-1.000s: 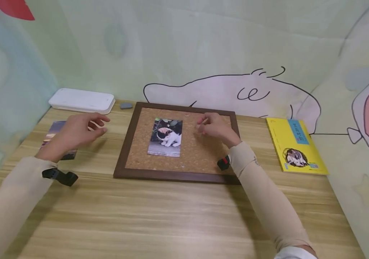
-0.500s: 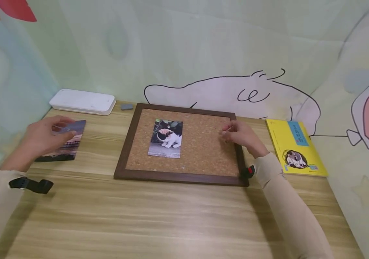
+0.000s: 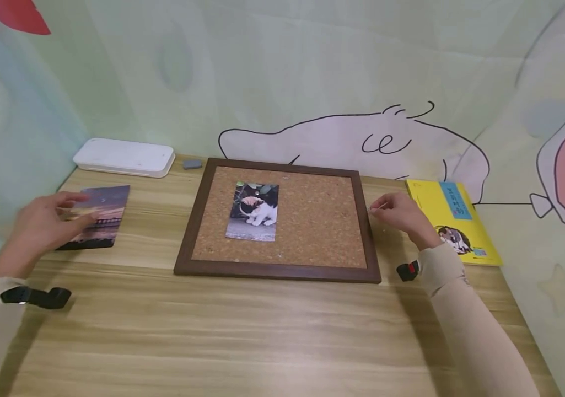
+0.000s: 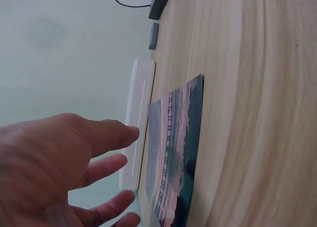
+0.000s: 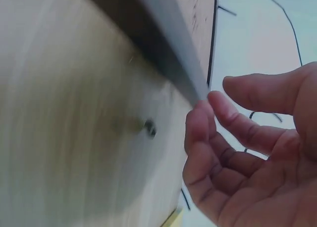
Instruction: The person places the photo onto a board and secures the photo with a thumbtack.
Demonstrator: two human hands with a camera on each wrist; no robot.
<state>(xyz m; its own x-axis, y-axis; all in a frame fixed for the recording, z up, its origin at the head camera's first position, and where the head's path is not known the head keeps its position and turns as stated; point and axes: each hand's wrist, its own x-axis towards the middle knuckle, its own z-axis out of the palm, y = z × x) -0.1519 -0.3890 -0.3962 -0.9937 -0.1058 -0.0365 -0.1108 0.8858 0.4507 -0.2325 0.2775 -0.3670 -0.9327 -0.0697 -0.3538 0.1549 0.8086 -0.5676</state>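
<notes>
Head view: left hand (image 3: 39, 227) rests with relaxed, spread fingers on the sunset photo (image 3: 98, 215), which lies flat on the table (image 3: 262, 331) left of the cork board (image 3: 282, 218). Right hand (image 3: 401, 215), off the board's right frame, pinches a thin pin (image 3: 378, 207). A small pin (image 5: 149, 128) lies on the wood nearby.

Likely a child's study corner or playroom at home: pale green walls (image 3: 282, 71) painted with cartoon figures in black outline, closing tightly round a wood-grain table (image 3: 262, 331). On it, a framed corkboard (image 3: 312, 226) bearing a cat photo (image 3: 253, 212), a yellow picture book (image 3: 453, 218), a white laminator (image 3: 124, 156), a landscape photo (image 3: 96, 218).
</notes>
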